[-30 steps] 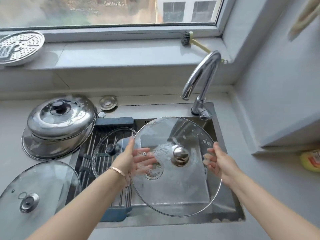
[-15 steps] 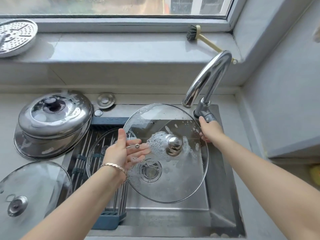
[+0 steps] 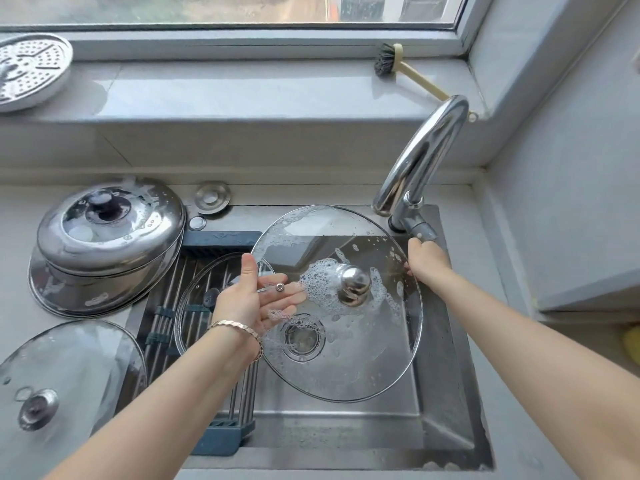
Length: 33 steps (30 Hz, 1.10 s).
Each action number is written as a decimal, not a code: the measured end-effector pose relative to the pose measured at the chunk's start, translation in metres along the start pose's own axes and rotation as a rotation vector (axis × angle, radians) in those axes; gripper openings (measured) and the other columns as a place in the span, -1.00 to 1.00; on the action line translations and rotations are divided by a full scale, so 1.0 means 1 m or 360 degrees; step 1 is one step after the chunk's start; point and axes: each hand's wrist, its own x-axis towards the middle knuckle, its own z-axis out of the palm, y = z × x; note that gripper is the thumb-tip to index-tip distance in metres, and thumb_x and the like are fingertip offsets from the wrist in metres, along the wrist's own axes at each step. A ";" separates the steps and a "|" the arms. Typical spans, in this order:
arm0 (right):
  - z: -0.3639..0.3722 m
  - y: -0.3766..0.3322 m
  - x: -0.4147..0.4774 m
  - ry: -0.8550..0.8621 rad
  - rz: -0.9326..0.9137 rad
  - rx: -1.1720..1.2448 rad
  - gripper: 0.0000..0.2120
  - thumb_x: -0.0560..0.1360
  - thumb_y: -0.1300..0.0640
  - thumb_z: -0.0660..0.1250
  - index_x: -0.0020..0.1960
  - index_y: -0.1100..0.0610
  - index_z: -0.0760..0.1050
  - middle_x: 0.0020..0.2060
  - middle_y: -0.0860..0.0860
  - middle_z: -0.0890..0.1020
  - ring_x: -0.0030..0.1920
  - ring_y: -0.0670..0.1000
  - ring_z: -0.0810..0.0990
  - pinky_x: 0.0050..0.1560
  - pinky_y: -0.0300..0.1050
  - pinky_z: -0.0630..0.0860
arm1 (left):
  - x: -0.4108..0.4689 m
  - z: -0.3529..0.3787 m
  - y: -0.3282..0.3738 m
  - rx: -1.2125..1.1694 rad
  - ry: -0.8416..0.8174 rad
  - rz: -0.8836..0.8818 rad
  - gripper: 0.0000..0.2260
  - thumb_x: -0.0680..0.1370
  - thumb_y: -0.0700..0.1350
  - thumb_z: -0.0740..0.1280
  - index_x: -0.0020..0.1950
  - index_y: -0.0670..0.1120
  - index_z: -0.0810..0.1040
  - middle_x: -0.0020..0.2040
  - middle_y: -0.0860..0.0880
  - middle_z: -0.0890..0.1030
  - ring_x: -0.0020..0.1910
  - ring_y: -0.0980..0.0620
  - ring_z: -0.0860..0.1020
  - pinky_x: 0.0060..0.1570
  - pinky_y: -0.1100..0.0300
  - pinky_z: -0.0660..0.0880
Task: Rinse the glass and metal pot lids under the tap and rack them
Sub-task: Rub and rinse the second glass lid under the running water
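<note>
- The soapy lid (image 3: 346, 362) hangs tilted over the sink (image 3: 450, 403), just below and left of the tap (image 3: 422, 157), with foam round its knob (image 3: 354, 284) and along its far rim.
- My left hand (image 3: 249, 299) holds it at the left rim, thumb on top and fingers spread flat beneath the glass, so it is pinched rather than gripped.
- My right hand (image 3: 424, 259) is up at the tap's lever (image 3: 417, 227), at the lid's right edge. Its fingers are hidden, so I cannot tell whether it has hold of the lever or only touches it.
- No water shows from the spout, so I judge this lid is not yet rinsed.
- On the rack (image 3: 162, 306), left of the sink, one small lid (image 3: 194, 327) already lies flat. I take that one as done.
- Further left on the counter, two metal lids (image 3: 110, 237) sit stacked and streaked with suds.
- Another glass lid (image 3: 69, 368) lies at the near left.
- By my reckoning one lid is racked, one is in hand, and three are left.
- On the sill at the far side lie a brush (image 3: 386, 60) and a perforated plate (image 3: 31, 71).
</note>
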 end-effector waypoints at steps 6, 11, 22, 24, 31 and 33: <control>-0.001 0.006 0.002 0.0048 -0.0006 -0.0124 -0.53 0.54 0.07 -0.07 0.08 0.32 0.52 0.10 0.25 0.59 0.11 0.21 0.52 0.10 -0.05 0.38 | -0.003 0.003 -0.001 0.0000 0.0000 -0.0012 -0.51 0.56 0.21 0.04 -0.13 -0.19 0.50 -0.43 -0.08 0.67 -0.50 0.07 0.63 -0.64 0.39 0.41; -0.002 0.001 -0.012 0.0146 -0.0017 -0.0176 -0.52 0.59 0.02 -0.05 0.22 0.35 0.42 0.21 0.28 0.49 0.22 0.24 0.43 0.20 -0.01 0.34 | -0.005 0.004 -0.001 -0.0023 0.0021 -0.0003 -0.51 0.56 0.20 0.04 -0.17 -0.18 0.50 -0.44 -0.06 0.66 -0.50 0.08 0.63 -0.63 0.37 0.43; 0.054 0.012 -0.155 -0.0164 -0.1166 -0.0455 -0.09 0.29 -0.50 -0.40 0.42 0.07 -0.45 0.39 -0.11 -0.44 0.43 -0.15 -0.43 0.41 -0.25 -0.41 | -0.011 0.005 -0.006 -0.0219 0.0192 0.0049 -0.48 0.56 0.20 0.06 -0.04 -0.26 0.48 -0.43 -0.09 0.66 -0.48 0.05 0.64 -0.59 0.33 0.50; 0.046 0.010 -0.141 -0.0127 -0.1031 -0.0380 -0.16 0.39 -0.43 -0.33 0.48 0.08 -0.35 0.46 -0.07 -0.34 0.47 -0.15 -0.35 0.43 -0.25 -0.37 | -0.014 0.001 -0.008 -0.0253 0.0213 0.0057 -0.47 0.56 0.21 0.06 0.02 -0.26 0.49 -0.44 -0.07 0.66 -0.48 0.06 0.64 -0.61 0.35 0.48; 0.055 -0.008 -0.189 -0.0025 -0.1170 -0.0588 -0.10 0.33 -0.43 -0.41 0.39 0.20 -0.49 0.37 0.05 -0.52 0.40 -0.06 -0.53 0.40 -0.17 -0.49 | -0.018 0.004 -0.008 -0.0353 0.0261 0.0140 -0.50 0.56 0.23 0.02 -0.14 -0.16 0.49 -0.44 -0.03 0.66 -0.45 0.08 0.65 -0.50 0.34 0.50; 0.046 -0.009 -0.172 -0.0037 -0.1006 -0.0541 -0.15 0.42 -0.40 -0.31 0.43 0.19 -0.45 0.42 0.08 -0.45 0.44 -0.04 -0.46 0.44 -0.14 -0.42 | -0.018 0.004 -0.007 -0.0384 0.0268 0.0143 -0.50 0.56 0.23 0.02 -0.15 -0.15 0.49 -0.44 -0.03 0.66 -0.45 0.08 0.65 -0.51 0.34 0.47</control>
